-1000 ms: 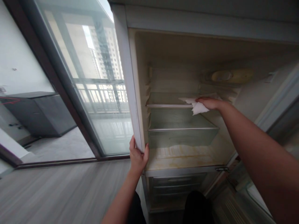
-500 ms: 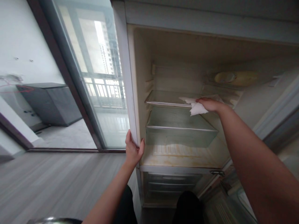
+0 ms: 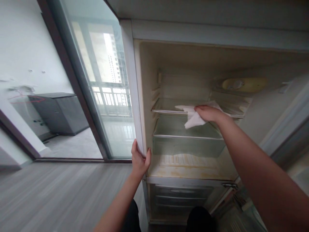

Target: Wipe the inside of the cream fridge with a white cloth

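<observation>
My right hand (image 3: 207, 113) is closed on a white cloth or paper wipe (image 3: 195, 120), at the front edge of the upper glass shelf (image 3: 166, 103) inside an open refrigerator (image 3: 138, 96). Part of the wipe lies over the shelf's front trim and a corner hangs below it. My left hand (image 3: 140, 160) grips the refrigerator's left side wall, thumb on the inner face and fingers around the outside. Under the upper shelf sits a lower glass shelf (image 3: 178, 125), above a stained, ribbed bottom (image 3: 176, 170).
A yellowed oval fixture (image 3: 245, 84) is on the inner right wall. Below is a compartment with drawers (image 3: 181, 196). The open door (image 3: 296, 167) is at right. To the left are a sliding glass door (image 3: 106, 96), grey flooring (image 3: 72, 193) and a dark cabinet (image 3: 60, 112).
My right hand has moved the wipe leftward along the upper shelf's front edge. My left hand keeps its hold on the side wall. The view has shifted slightly.
</observation>
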Demonstrator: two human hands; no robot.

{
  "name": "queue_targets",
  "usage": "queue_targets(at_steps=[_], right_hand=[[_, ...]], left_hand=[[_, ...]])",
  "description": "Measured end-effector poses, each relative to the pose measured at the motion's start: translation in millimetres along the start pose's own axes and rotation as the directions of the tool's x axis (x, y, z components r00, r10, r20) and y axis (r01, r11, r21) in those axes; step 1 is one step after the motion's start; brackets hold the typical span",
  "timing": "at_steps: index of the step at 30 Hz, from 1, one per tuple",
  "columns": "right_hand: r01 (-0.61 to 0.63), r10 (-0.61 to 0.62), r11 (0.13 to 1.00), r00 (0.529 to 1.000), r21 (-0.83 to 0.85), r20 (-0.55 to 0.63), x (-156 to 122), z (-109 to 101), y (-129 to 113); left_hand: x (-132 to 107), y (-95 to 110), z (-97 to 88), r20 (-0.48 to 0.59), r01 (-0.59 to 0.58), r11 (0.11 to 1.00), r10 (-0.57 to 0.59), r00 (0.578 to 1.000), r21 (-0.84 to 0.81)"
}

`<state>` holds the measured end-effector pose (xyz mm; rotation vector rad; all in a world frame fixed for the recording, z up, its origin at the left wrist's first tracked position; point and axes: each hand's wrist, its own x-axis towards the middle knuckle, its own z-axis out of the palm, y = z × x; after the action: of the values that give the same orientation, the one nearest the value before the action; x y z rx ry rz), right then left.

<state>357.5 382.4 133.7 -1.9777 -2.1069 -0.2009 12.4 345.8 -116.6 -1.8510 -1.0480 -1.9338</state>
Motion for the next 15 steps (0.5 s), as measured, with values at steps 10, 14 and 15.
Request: queue_targets(at_steps=[10,14,15], right_hand=[[0.292,-0.298,0.95,0.953,-0.108,-0.048,16,9,-137],[0.355,-0.368,0.924,0.927,-0.142,-0.073,29,11,-168],[0.378,-0.387,0.915,0.921,-0.14,-0.042,34,11,-171]], left_hand=[[2,2,-1.5,-0.012,0.078,0.997,-0.078,0.997,-0.026],[4,3,-1.6,-0.018,0.029,0.999,-0.029,0.999,-0.02],[4,3,-1.5,-0.022,0.014,1.0,-0.014,1.0,-0.023]])
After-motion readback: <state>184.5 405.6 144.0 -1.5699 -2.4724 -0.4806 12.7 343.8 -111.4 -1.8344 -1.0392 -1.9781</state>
